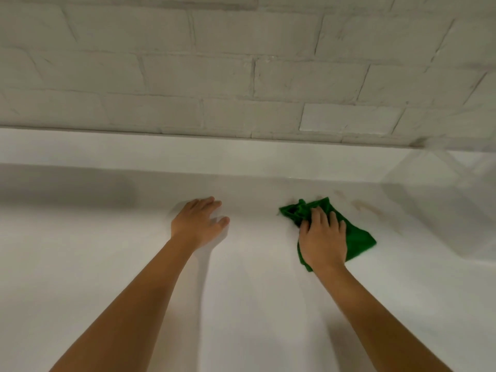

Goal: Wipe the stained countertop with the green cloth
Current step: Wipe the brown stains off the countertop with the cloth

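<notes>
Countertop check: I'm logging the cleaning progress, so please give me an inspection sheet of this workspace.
Surface: white countertop; brownish stains remain to the right of the cloth.
Job's things: green cloth, crumpled, lying on the countertop.
Clutter: nothing seen.
Hands: right hand flat on the cloth, fingers spread; left hand resting open on bare countertop, apart from the cloth.
Cables: nothing seen.
Surroundings: white brick wall behind, with a white ledge at its base; a pale boxy shape at right, too blurred to identify.
</notes>
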Motion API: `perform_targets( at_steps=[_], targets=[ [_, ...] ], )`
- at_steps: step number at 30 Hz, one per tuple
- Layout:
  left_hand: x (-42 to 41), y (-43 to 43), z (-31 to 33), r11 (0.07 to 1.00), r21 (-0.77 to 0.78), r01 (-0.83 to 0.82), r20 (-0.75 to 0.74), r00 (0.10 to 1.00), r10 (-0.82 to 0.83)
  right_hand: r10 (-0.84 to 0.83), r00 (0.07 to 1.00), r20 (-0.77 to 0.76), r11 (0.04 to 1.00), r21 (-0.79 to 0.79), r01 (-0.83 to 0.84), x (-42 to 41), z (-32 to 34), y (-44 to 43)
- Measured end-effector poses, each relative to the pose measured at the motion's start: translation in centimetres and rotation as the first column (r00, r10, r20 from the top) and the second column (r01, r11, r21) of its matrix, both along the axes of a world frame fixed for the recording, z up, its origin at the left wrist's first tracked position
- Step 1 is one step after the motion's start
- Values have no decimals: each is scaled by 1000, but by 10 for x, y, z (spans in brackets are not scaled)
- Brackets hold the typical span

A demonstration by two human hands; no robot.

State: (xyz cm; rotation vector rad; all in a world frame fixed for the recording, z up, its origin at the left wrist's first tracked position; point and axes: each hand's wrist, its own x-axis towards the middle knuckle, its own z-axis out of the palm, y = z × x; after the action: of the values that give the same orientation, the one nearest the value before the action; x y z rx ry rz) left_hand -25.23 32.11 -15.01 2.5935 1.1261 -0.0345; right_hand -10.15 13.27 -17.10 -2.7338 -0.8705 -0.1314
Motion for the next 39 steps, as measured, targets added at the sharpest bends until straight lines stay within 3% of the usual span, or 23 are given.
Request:
perform_targets(
  at_steps=[7,13,16,22,28,32,34,39],
  targets=[
    [2,-1,2,1000,6,7,-36,999,-7,165,982,-94,981,-83,-173,13,5,45],
    [2,-4,6,1000,-4,8,-58,998,-8,-95,992,-84,993,-85,88,63,7,14],
    [2,-5,10,999,4,38,-89,995,-37,-141,988,-63,989,-47,138,52,5,-12],
    [9,7,27,995,-95,18,-117,993,-29,100,994,33,994,45,-101,31,-8,-64],
    [46,-34,25,990,-81,119,-9,993,-120,-193,981,-9,981,-15,192,74,-1,-93],
    [73,-56,20,983,-74,169,-16,985,-170,-274,955,-114,961,-80,266,90,12,-64],
    [82,-63,19,981,-61,183,-20,983,-185,-240,963,-125,968,-100,229,89,11,-45],
    [98,-70,17,981,-60,184,-53,981,-188,32,996,-80,999,-22,-34,64,5,-46]
  ],
)
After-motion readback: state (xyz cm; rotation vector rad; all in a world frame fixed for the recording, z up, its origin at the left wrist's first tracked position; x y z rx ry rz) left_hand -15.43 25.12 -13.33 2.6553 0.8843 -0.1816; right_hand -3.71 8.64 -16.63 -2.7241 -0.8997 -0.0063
